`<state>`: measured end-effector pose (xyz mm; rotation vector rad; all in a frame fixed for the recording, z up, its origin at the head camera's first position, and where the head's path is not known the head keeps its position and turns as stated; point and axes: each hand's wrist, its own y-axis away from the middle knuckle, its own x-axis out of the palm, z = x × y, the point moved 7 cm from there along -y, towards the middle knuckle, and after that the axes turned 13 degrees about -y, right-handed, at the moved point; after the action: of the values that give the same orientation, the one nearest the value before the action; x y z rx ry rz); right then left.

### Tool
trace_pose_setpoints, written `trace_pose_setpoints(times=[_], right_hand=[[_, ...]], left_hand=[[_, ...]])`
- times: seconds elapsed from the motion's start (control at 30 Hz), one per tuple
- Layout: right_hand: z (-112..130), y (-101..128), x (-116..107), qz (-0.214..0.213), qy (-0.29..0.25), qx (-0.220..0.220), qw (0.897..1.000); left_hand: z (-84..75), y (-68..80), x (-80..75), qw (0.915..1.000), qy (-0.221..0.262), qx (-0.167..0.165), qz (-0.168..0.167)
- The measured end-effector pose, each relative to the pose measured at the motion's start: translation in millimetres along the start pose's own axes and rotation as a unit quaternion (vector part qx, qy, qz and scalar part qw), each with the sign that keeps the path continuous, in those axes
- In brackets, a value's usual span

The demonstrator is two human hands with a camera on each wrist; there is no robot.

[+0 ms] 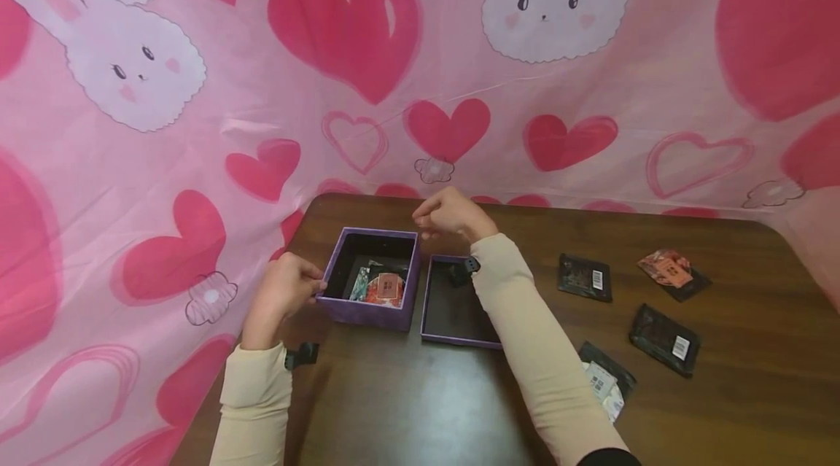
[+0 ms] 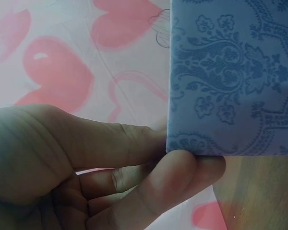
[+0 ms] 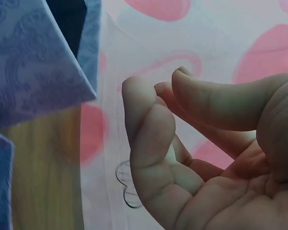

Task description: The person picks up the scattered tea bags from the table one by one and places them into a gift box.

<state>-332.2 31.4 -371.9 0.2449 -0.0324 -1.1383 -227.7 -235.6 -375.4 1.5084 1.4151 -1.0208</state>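
1. Box (image 1: 375, 284): purple, patterned, open, on the bench (image 1: 407, 408) near its far left corner, with packets inside.
2. Left hand (image 1: 284, 291): its grip is on the box's left wall, thumb and fingers (image 2: 182, 177) pinching the lower edge.
3. Right hand (image 1: 449, 214): hovers over the box's far right corner, fingers loosely curled, thumb near the fingertips, holding nothing.
4. Lid (image 1: 456, 305): lies upside down just right of the box, partly under the right forearm.
5. Four dark packets (image 1: 664, 340) lie spread on the bench to the right; white barcode labels show on some, the print too small to read.
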Motion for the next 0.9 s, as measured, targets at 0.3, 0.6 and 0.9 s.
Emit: trace_pose_setpoints(times=[0.3, 0.6, 0.9], right_hand=[[-8.2, 7.9, -26.8, -0.017, -0.005, 0.009, 1.000], [-26.7, 25.4, -69.0, -0.045, -0.006, 0.004, 0.999], [-43.2, 48.3, -122.9, -0.075, 0.016, 0.019, 0.997]], left_hand=[[0.6, 1.4, 1.0, 0.9998, 0.008, -0.011, 0.011], [-1.0, 0.8, -1.1, 1.0000, -0.001, -0.006, 0.005], [-0.9, 1.9, 0.1, 1.0000, -0.003, -0.006, 0.005]])
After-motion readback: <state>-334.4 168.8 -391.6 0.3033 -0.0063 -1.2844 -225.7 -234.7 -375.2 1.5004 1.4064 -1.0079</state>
